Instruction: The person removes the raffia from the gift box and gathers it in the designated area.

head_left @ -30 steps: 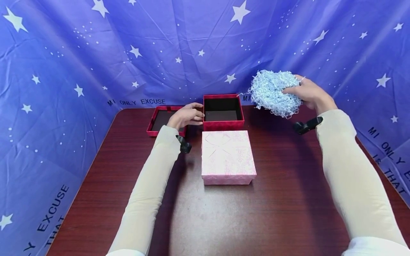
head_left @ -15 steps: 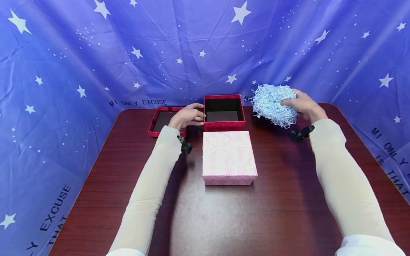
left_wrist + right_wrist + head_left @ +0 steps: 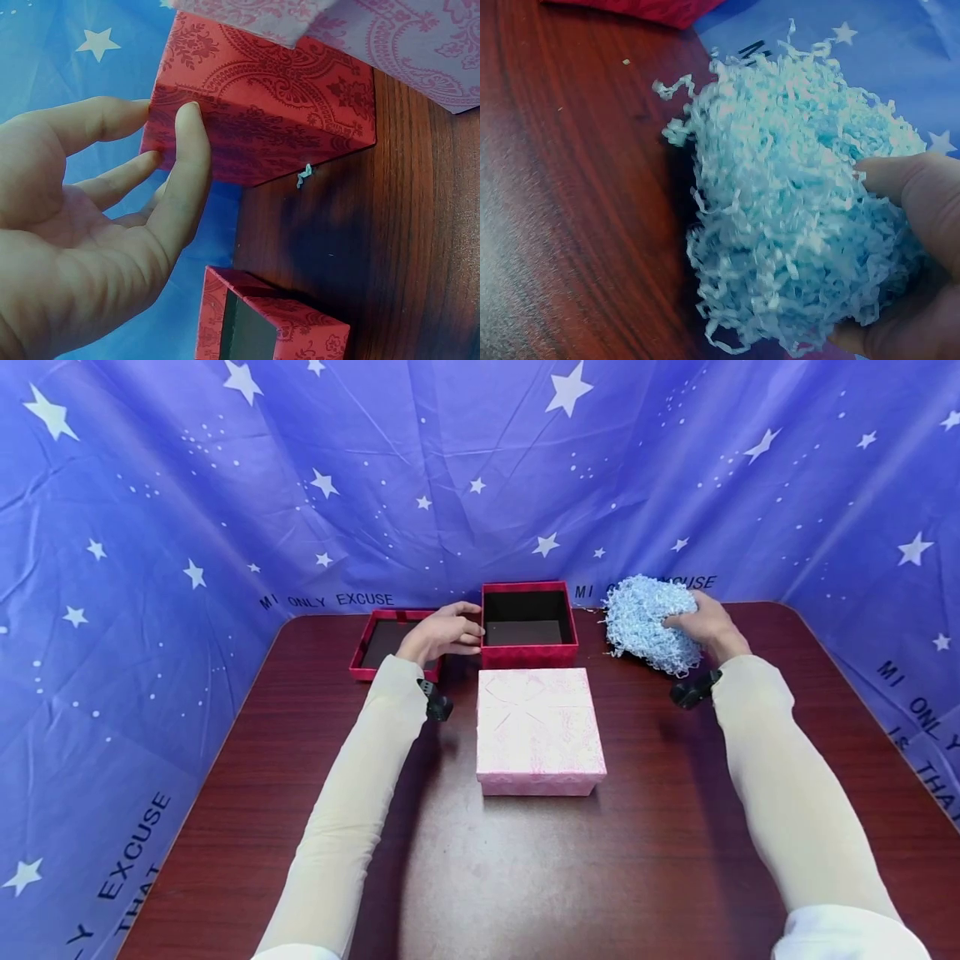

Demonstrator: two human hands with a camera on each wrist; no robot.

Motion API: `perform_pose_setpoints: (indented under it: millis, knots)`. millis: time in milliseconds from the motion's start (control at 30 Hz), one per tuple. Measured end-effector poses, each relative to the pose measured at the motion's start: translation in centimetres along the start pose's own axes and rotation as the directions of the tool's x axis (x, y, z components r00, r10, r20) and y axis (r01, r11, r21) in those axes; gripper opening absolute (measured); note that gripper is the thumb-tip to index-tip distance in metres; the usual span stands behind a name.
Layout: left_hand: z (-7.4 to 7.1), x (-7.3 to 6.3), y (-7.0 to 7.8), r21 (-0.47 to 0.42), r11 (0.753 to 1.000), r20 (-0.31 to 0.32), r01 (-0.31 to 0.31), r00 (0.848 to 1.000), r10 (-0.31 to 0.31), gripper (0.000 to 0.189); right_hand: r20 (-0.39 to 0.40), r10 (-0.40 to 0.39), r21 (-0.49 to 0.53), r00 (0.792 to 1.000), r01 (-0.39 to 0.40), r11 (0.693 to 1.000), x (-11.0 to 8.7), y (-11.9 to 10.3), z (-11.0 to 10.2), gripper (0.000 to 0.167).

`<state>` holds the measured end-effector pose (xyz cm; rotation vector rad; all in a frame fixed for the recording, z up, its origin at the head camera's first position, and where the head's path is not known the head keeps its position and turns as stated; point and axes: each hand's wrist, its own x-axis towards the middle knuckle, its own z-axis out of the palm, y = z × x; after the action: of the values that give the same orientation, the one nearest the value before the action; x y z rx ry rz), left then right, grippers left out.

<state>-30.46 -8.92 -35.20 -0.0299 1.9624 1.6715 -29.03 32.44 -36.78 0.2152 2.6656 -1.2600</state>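
Treat the shreds (image 3: 647,625) — at far right, right of the red box (image 3: 529,656) — as probably light, soft and prone to shedding; hold a deep bunch from the right, as the right grip (image 3: 708,625) clasps them, the left grip (image 3: 445,633) resting unclenched against the red box.

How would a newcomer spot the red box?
On the table, find the closed pink box. Just behind it, at the table's far edge, stands the red box, the left hand at its left side. Unlike the shallow red lid to the left, it is deep; unlike the pink box, it is open.
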Motion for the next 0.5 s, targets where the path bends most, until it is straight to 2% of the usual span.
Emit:
perform_pose_setpoints:
  millis: [100,167,300,500]
  knots:
    - [0.05,0.09,-0.10,-0.011,1.000,0.003,0.000,1.000,0.000,0.059,-0.022,0.004,-0.045,1.000,-0.005,0.999,-0.12,0.11,0.39,0.072]
    - [0.07,0.11,-0.14,-0.015,1.000,0.004,-0.002,1.000,0.002,0.059,-0.031,-0.004,-0.115,1.000,0.000,0.993,-0.19,0.08,0.54,0.076]
    - [0.12,0.06,-0.14,-0.011,1.000,-0.004,-0.003,1.000,0.003,0.058,-0.017,-0.014,-0.196,1.000,0.010,0.981,-0.17,-0.06,0.82,0.081]
    - [0.18,0.02,-0.16,-0.030,1.000,-0.003,-0.003,1.000,0.003,0.056,0.019,0.014,-0.221,1.000,-0.010,0.975,-0.31,-0.13,1.00,0.083]
